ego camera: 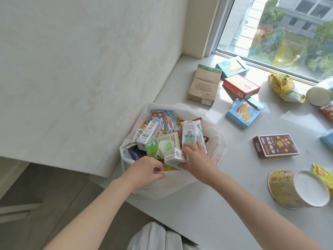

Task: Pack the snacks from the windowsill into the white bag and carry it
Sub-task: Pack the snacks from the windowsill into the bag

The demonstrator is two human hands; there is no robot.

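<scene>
Fingers [158,173] of left hand [144,170] pinch the limp bag [180,186] rim; right hand [198,161] grips a stiff, probably light carton [173,157].

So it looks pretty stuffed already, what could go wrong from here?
The white bag is heaped: the tall carton sticks up past its rim and might tumble out when carried.
It sits at the front edge of the windowsill, so pushing the small carton in with the right hand could tip it off.
The brown box and paper cup outside may not fit.
</scene>
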